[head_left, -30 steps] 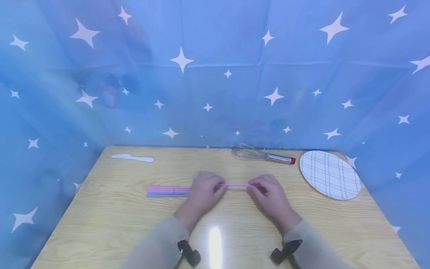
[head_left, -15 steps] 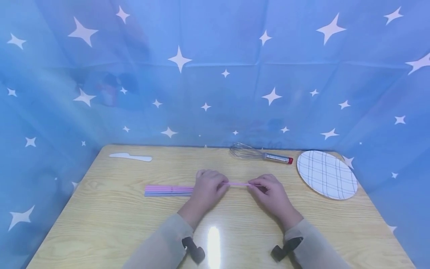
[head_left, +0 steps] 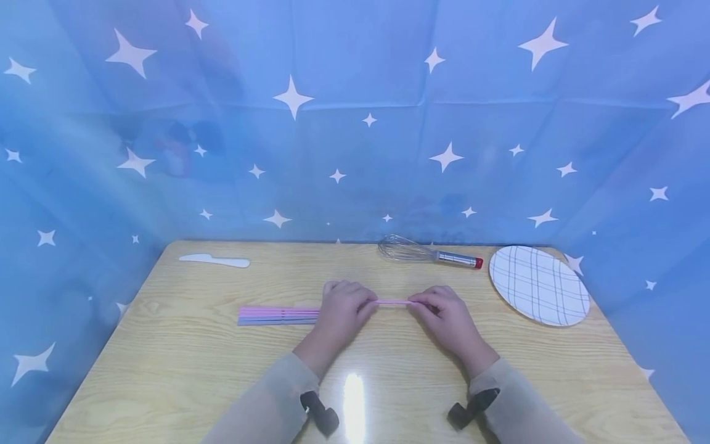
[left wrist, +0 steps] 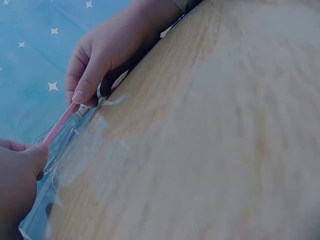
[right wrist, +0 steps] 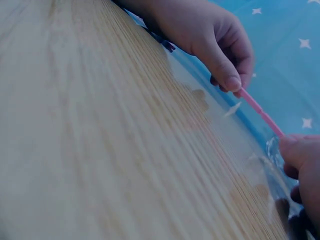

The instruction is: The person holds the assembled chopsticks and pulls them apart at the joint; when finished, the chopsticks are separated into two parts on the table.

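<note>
A thin pink chopstick stretches level between the two hands, over the middle of the table. My left hand pinches one end of it between thumb and fingers. At the other end, the right hand pinches it the same way. A small groove shows on the pink chopstick in the right wrist view. Several pink and blue chopsticks lie side by side on the table just left of the left hand, which covers their right ends.
On the wooden table, a white knife lies at the back left. A wire whisk lies along the back edge, with a checked plate at the right. A blue starry curtain hangs behind.
Between the earliest frame and half a second ago, my left hand shifts slightly right relative to the chopsticks on the table. Both hands keep their pinch; the view drifts a little.
</note>
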Demonstrator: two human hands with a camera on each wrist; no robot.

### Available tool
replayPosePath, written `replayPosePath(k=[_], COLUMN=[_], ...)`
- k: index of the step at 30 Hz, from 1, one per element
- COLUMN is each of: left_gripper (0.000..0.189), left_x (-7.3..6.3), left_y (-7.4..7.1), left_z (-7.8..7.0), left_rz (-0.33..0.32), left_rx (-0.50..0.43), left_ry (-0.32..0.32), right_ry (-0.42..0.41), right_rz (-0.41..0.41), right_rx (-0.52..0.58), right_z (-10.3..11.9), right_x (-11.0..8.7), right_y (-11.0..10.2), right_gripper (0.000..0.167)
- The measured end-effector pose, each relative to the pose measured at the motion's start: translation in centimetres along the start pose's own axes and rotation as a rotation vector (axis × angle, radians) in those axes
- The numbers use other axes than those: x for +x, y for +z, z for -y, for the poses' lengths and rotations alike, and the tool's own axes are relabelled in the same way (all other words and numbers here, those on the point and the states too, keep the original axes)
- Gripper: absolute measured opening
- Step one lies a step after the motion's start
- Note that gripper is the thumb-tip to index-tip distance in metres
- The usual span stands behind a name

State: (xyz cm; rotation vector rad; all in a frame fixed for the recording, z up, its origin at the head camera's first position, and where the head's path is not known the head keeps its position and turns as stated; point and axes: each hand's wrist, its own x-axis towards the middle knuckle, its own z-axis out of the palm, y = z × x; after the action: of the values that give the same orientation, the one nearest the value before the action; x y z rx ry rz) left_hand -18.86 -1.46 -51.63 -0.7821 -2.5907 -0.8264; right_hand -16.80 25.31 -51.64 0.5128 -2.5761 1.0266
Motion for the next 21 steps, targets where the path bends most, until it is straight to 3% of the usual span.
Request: replayPosePath(k=[12, 21], left_gripper=[0.011, 0.012], left_x=[-0.07, 0.03], left_y=[-0.01, -0.25], left_z=[-0.3, -0.68], left_rz=[0.023, -0.007], left_rx=[0.045, 0.063], left_ry=[0.002, 0.016], right_ry=[-0.008, -0.004], right_rz=[0.01, 0.014], right_rx=[0.018, 0.048], right_z=[-0.01, -0.03], right_x=[0.07, 0.17], right_y=[-0.17, -0.29], right_gripper=[0.008, 0.009])
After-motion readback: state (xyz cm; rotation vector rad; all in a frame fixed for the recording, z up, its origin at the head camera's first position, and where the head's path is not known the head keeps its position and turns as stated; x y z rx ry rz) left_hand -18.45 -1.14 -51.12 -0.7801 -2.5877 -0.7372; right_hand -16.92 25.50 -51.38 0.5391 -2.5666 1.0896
